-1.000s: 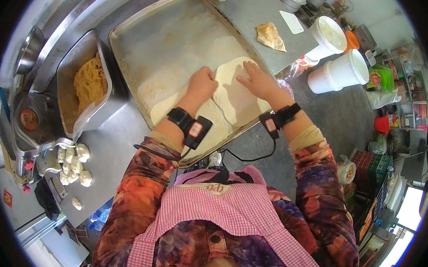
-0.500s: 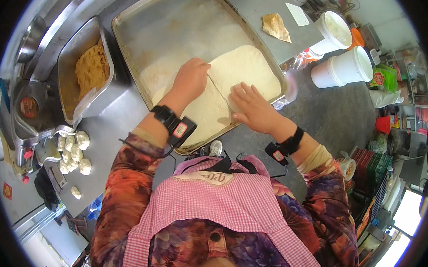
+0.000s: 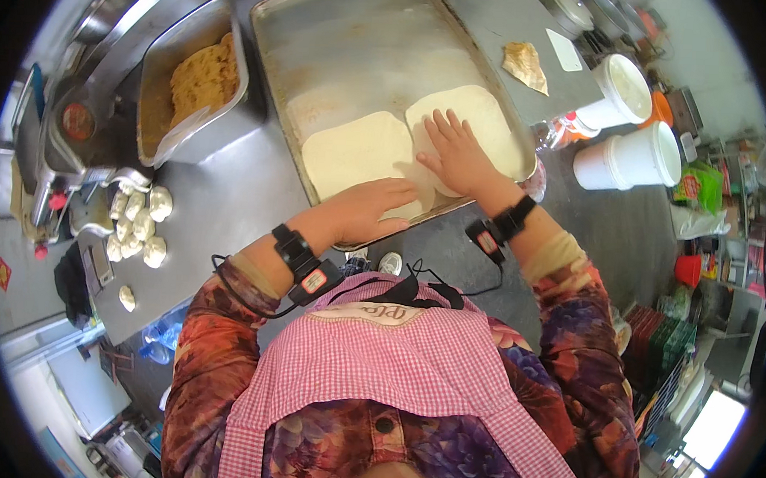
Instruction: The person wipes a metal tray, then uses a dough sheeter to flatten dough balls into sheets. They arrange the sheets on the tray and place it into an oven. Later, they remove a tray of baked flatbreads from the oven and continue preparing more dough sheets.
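Note:
Two flat sheets of pale dough lie side by side at the near end of a large metal baking tray (image 3: 366,46). On the near edge of the left dough sheet (image 3: 353,152) rests my left hand (image 3: 371,209), its fingers stretched out flat and pointing right. My right hand (image 3: 457,152) lies palm down with spread fingers on the right dough sheet (image 3: 493,128), over its left part. Neither hand holds anything. A narrow seam between the two sheets runs close to my right hand, and my hands hide part of the near edges.
Left of the tray stands a deep metal pan (image 3: 231,104) with a yellow-brown crumbly mass (image 3: 204,77). Several small dough lumps (image 3: 142,226) sit on the steel table at left. A crumpled brown piece (image 3: 526,66) and white buckets (image 3: 630,156) are on the right.
My left hand has moved from the seam between the sheets down to the left sheet's near edge, its closed fingers now stretched out. The right hand stays on the right sheet. The view has shifted.

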{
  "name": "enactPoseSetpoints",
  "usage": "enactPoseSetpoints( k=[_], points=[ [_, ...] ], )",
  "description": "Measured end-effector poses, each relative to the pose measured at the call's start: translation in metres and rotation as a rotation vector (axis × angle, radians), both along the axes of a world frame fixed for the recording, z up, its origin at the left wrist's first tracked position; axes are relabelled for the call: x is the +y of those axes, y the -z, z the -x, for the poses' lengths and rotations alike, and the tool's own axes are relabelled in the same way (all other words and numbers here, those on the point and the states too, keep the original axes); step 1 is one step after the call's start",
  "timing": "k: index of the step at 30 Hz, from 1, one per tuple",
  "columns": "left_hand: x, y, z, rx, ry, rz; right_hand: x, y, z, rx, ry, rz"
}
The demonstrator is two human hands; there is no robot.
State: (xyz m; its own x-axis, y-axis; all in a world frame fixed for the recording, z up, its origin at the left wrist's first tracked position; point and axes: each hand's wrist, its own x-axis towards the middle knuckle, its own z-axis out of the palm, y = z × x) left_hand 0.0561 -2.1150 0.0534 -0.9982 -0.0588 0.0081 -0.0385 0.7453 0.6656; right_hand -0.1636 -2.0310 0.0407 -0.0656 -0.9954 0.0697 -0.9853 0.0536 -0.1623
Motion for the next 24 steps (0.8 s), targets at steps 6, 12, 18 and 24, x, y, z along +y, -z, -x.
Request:
enactPoseSetpoints(
  k=[6,12,18,24],
  points=[
    [0.012,-0.017,-0.082,-0.018,-0.236,0.274,-0.030,0.010,-0.009,0.193,-0.153,-0.133],
    [0.018,-0.006,-0.096,0.075,-0.146,0.302,-0.034,-0.011,-0.066,0.121,-0.406,-0.023],
    [0.015,-0.001,-0.121,0.334,-0.209,0.080,-0.045,-0.018,-0.121,-0.170,-0.790,-0.277],
    [-0.037,0.031,-0.251,0.194,-1.084,0.239,-0.036,-0.046,-0.129,-0.610,-0.445,-0.118]
  ],
)
